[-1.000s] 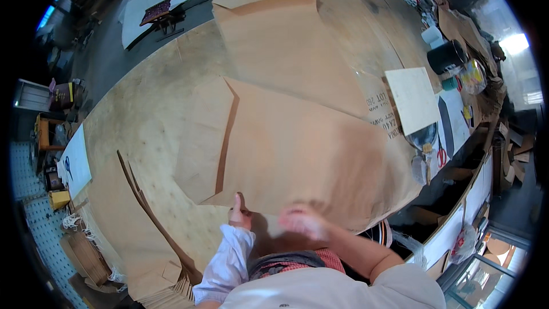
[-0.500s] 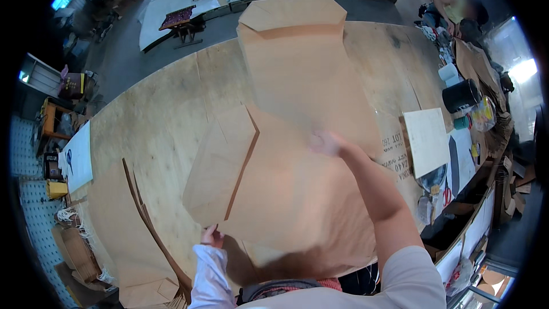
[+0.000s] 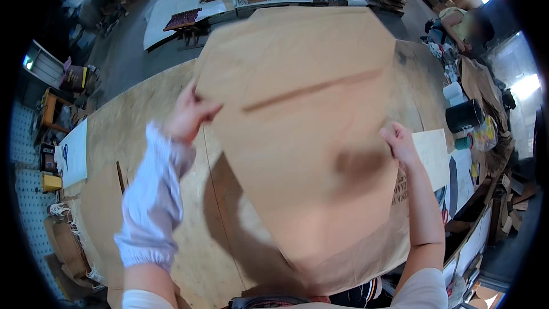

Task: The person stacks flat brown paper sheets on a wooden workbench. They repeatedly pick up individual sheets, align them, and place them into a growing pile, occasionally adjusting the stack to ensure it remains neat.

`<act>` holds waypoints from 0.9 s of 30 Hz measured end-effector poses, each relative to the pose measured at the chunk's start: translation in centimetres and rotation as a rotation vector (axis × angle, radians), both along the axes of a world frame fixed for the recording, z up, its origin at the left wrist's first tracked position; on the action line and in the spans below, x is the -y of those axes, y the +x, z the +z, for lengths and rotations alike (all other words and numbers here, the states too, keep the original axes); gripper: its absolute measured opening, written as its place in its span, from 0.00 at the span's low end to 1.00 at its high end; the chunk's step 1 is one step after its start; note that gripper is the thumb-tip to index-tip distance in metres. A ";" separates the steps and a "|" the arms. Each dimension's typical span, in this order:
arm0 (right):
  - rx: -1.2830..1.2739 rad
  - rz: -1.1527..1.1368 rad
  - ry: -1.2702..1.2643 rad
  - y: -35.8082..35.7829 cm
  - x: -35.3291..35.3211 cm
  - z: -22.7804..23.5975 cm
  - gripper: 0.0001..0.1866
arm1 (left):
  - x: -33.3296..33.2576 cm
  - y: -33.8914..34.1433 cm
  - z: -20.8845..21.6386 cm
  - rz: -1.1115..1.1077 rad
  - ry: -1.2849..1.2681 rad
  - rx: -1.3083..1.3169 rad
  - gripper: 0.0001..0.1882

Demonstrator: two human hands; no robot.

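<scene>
A large brown paper bag (image 3: pixel 303 154) hangs raised and tilted over the table, its folded, angular end at the far side and a creased flap across it. My left hand (image 3: pixel 191 115) is closed on the bag's left edge near the folded end, below a pale sleeve cover. On the opposite edge, lower down, my right hand (image 3: pixel 400 142) pinches the paper. Beneath the bag's near right part lies more brown paper (image 3: pixel 366 257), with dark print at its side. A shadow falls on the wood below the left edge.
The wooden table (image 3: pixel 154 109) has a curved-looking far edge. A pale board (image 3: pixel 433 154), a black cylinder (image 3: pixel 464 115) and red-handled scissors (image 3: pixel 445 215) lie at the right. Blue-handled scissors (image 3: pixel 65 154) rest at the left. Another person (image 3: pixel 454 27) sits at the far right.
The bag has been lifted off the table and turned, its folded end swinging from the left to the far side. Both hands have moved to its side edges. It now covers the farther bag.
</scene>
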State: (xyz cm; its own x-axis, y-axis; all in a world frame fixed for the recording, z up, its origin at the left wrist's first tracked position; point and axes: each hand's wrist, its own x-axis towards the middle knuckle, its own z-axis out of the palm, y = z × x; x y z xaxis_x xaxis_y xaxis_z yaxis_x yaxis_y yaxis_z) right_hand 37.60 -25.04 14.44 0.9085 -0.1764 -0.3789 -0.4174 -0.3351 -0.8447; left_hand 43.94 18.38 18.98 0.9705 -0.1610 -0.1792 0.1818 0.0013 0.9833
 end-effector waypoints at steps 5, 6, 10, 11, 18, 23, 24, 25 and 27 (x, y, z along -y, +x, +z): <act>0.103 -0.052 0.097 9.9 2.4 -5.7 0.15 | 3.8 13.8 -4.0 0.037 -0.157 -0.160 0.20; 0.089 0.021 -0.174 12.0 3.5 -9.3 0.18 | 4.8 16.0 -7.0 0.030 -0.153 -0.206 0.19; 0.107 -0.030 -0.935 13.2 2.1 -19.7 0.27 | 10.6 15.7 -15.7 0.194 0.583 -0.050 0.39; 0.152 -0.120 -1.047 12.3 0.3 -20.2 0.29 | 10.0 15.2 -17.1 0.223 0.597 -0.054 0.39; 0.383 -0.045 -1.281 11.0 -2.5 -18.0 0.25 | 6.4 7.0 -23.0 0.276 0.612 -0.005 0.43; 0.713 0.291 -1.043 3.0 -7.7 -16.4 0.20 | 2.4 -18.5 -19.0 0.089 0.520 0.138 0.28; 0.783 0.346 -0.714 -0.9 -10.1 -14.9 0.20 | 0.7 -23.6 -17.8 0.031 0.588 0.072 0.26; 0.547 0.414 -0.648 -5.1 -12.5 -12.8 0.23 | -1.0 -28.8 -16.7 -0.007 0.659 -0.014 0.25; 0.654 0.534 -0.617 -14.3 -15.5 -12.6 0.22 | -3.5 -39.1 -15.5 0.044 0.663 -0.299 0.19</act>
State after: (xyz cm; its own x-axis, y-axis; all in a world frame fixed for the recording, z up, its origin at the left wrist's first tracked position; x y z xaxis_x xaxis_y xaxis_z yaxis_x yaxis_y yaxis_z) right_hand 23.28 -9.51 1.84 0.9207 0.3122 0.2341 0.3883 -0.7914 -0.4722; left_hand 4.85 21.89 3.48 0.8678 0.1110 -0.4844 0.4564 -0.5638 0.6884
